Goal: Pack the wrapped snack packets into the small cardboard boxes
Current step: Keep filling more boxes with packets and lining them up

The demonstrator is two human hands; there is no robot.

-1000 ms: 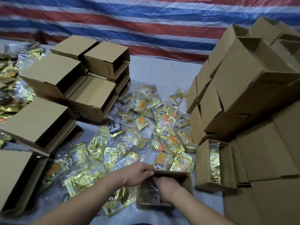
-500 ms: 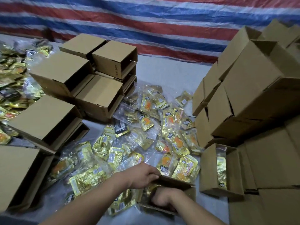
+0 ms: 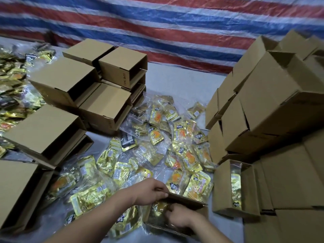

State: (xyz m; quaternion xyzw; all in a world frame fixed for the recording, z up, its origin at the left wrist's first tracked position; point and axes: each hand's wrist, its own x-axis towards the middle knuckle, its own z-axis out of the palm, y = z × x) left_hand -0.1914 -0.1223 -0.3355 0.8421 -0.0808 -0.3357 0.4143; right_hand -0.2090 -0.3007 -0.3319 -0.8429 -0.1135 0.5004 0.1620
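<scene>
A small open cardboard box [image 3: 188,201] lies on its side near the front edge. My left hand [image 3: 150,192] grips its upper flap. My right hand [image 3: 180,217] reaches into the box opening, fingers curled on a gold wrapped packet [image 3: 159,208] inside it. A loose heap of gold snack packets [image 3: 175,146] in clear wrap covers the grey table in front of me. To the right stands another small box [image 3: 222,188], open at the top, with a gold packet [image 3: 235,188] upright inside.
Open-ended cardboard boxes [image 3: 57,123] are stacked at the left and back left. A tall pile of boxes [image 3: 273,106] fills the right side. More packets [image 3: 10,95] lie at the far left. A striped tarp [image 3: 175,27] hangs behind.
My right hand has pushed deeper into the box with the packet. My left hand keeps its hold on the flap. The view has shifted slightly.
</scene>
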